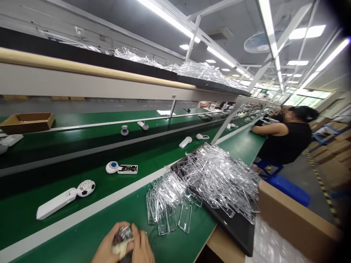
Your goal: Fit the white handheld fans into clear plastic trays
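At the bottom edge both my hands close around one small object (122, 239), white at the base with a clear, shiny plastic piece on top. My left hand (108, 246) wraps its left side, and my right hand (142, 248) covers its right side. Just right of my hands, several clear plastic trays (167, 204) stand on edge on the green bench. Behind them a large heap of the same clear trays (222, 175) lies on a black tray (233, 226).
A green conveyor belt (82, 146) carries white handheld fans: one near left (64, 199), one with a circuit board (120, 168), others farther along (185, 141). A cardboard box (27, 122) sits far left. A co-worker in black (287, 137) sits ahead right. Brown cartons (298, 219) stand right.
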Motion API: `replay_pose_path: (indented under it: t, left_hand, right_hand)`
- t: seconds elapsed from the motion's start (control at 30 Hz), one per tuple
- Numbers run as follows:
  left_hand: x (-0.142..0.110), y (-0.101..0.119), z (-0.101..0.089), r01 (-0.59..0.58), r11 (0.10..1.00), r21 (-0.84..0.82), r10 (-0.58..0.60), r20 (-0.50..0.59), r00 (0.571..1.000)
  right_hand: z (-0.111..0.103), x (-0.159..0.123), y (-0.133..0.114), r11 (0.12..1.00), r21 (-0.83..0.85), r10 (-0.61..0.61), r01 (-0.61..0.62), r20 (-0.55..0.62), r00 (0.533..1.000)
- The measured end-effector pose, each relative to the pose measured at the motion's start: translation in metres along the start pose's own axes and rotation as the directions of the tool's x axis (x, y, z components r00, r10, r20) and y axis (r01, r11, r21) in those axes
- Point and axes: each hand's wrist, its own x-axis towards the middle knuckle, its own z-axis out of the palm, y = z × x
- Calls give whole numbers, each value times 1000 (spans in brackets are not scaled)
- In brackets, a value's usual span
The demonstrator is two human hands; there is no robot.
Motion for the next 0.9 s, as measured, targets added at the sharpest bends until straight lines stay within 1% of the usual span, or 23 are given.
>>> replay_pose_path:
  t: [0.03, 0.07, 0.17, 0.23, 0.3, 0.33, 0.37, 0.4, 0.43, 0.47, 0.5, 0.53, 0.57, 0.6, 0.63, 0.67, 0.73, 0.83, 0.9]
  left_hand:
    - [14, 9, 0, -27, 999, 16, 27, -12, 1000]
    - [29, 18, 1, -36, 999, 30, 36, -14, 999]
    - [68, 35, 9, -26, 997, 67, 31, -81, 996]
    - [82, 37, 13, -34, 993, 112, 49, -131, 990]
    - [85, 35, 8, -69, 985, 157, 99, -188, 977]
    - [84, 33, 0, -96, 977, 193, 141, -234, 962]
    - [81, 30, -13, -107, 954, 279, 194, -303, 933]
    - [77, 26, -30, -85, 913, 400, 252, -385, 888]
    - [73, 22, -52, -23, 851, 524, 308, -464, 831]
    - [69, 17, -76, 77, 764, 641, 365, -528, 767]
    - [65, 11, -101, 180, 691, 700, 392, -573, 720]
    - [62, 5, -126, 244, 655, 715, 393, -598, 698]
    - [59, -1, -149, 286, 628, 724, 383, -607, 696]
    - [57, -8, -169, 308, 610, 730, 366, -604, 708]
    - [57, -14, -185, 319, 588, 743, 347, -589, 730]
    - [57, -21, -197, 325, 568, 756, 329, -571, 752]
    - [59, -30, -210, 331, 539, 775, 303, -545, 782]
    - [58, -34, -216, 332, 537, 776, 302, -544, 783]
    - [50, -27, -220, 312, 570, 760, 303, -548, 780]
  right_hand:
    - [-4, 13, -2, 999, -21, 47, -48, -46, 998]
    - [-8, 26, -3, 997, -46, 62, -66, -86, 994]
    - [-17, 59, 5, 991, -128, 11, -33, -171, 985]
    - [-14, 73, 16, 986, -168, -22, -15, -216, 976]
    - [-3, 81, 29, 980, -193, -87, 36, -261, 961]
    - [3, 84, 35, 977, -205, -115, 58, -277, 954]
    - [9, 87, 40, 974, -215, -131, 71, -283, 950]
    - [14, 89, 45, 973, -220, -136, 74, -280, 950]
    - [18, 91, 48, 973, -221, -132, 73, -266, 955]
    - [20, 93, 51, 974, -215, -124, 69, -252, 960]
    - [22, 95, 54, 977, -204, -111, 61, -243, 964]
    - [22, 96, 56, 981, -188, -97, 51, -244, 965]
    - [22, 96, 57, 984, -172, -84, 41, -252, 964]
    - [21, 97, 58, 987, -157, -72, 31, -263, 962]
    - [19, 96, 59, 989, -144, -65, 26, -272, 960]
    - [17, 96, 60, 991, -134, -63, 26, -275, 959]
    - [12, 93, 60, 993, -116, -67, 36, -272, 960]
    - [1, 86, 55, 998, -50, -49, 35, -303, 952]
    - [-8, 80, 44, 999, 44, 16, 0, -361, 932]
